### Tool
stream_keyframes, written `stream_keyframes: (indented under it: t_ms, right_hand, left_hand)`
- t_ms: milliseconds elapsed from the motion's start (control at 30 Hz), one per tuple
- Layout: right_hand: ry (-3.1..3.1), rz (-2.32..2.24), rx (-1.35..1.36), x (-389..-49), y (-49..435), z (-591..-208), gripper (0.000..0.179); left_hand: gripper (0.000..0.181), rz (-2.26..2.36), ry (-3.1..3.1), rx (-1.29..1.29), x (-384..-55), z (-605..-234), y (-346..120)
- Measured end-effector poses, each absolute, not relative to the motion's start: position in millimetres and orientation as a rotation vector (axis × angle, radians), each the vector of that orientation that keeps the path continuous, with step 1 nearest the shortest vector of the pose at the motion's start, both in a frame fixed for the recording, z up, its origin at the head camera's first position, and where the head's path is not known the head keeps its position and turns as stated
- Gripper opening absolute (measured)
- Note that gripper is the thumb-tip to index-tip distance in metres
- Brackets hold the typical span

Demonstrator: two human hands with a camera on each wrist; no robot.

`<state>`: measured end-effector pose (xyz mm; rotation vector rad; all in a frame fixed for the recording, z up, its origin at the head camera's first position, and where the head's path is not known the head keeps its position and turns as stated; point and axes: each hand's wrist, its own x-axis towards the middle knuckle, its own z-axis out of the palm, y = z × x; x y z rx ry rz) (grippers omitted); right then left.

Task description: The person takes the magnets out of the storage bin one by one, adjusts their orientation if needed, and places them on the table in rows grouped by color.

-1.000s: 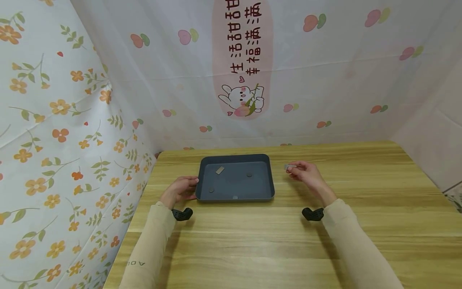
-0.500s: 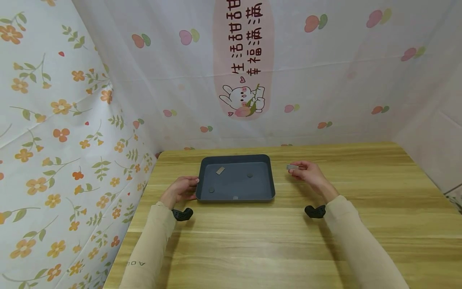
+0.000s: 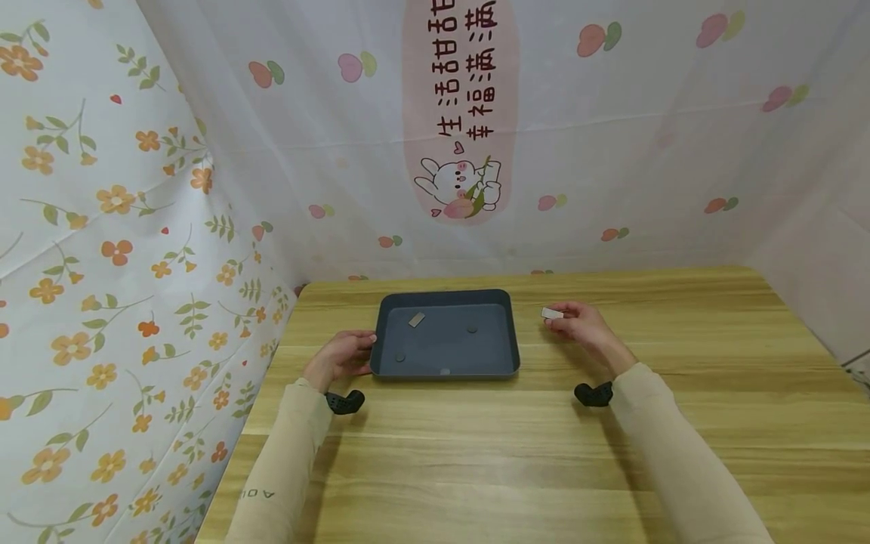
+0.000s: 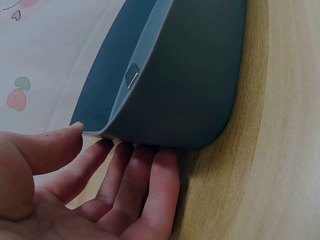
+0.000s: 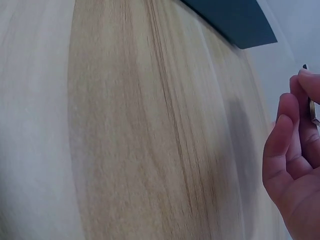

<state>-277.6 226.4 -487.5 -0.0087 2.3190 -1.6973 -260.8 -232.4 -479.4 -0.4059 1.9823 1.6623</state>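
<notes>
A dark blue-grey rectangular tray [image 3: 445, 375] lies on the table. Inside it are a small flat rectangular bar [image 3: 417, 320] and two small round grey discs, one to the right [image 3: 472, 329] and one near the front left [image 3: 400, 357]. My left hand [image 3: 342, 353] is at the tray's left end; in the left wrist view its fairly straight fingers touch the outer wall and the thumb tip meets the rim. Right of the tray, above the table, my right hand [image 3: 584, 330] pinches a small silvery rectangular bar [image 3: 552, 313] between thumb and fingers. It is partly hidden in the right wrist view.
The wood-grain table [image 3: 462, 461] extends to the front and right. A printed curtain [image 3: 326, 174] hangs close behind it, and a floral cloth [image 3: 136, 302] hangs along the left side. Black wrist mounts [image 3: 593, 394] sit at both wrists.
My right hand has shifted slightly to the right, and the bar in it has turned so that its pale flat face shows more. The left hand and the tray stay in place.
</notes>
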Motion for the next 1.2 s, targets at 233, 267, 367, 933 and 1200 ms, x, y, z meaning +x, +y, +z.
stream_keyframes:
  t_ms: [233, 267, 367, 933, 1200]
  right_hand:
    - [2.397, -1.577, -0.004, -285, 227, -490, 0.045]
    - [2.416, -1.556, -0.007, -285, 227, -490, 0.044]
    - [2.457, -1.506, -0.025, -288, 227, -490, 0.042]
    - [2.571, -1.36, -0.098, -290, 225, -493, 0.036]
    - [2.621, -1.292, -0.146, -293, 220, -494, 0.033]
  left_hand:
    - [0.044, 1.671, 1.955, -0.406, -261, -477, -233]
    - [0.044, 1.672, 1.953, -0.408, -261, -477, -233]
    - [0.043, 1.665, 1.958, -0.41, -261, -476, -233]
    - [0.044, 1.679, 1.953, -0.418, -262, -479, -234]
    - [0.041, 1.688, 1.956, -0.411, -262, -480, -235]
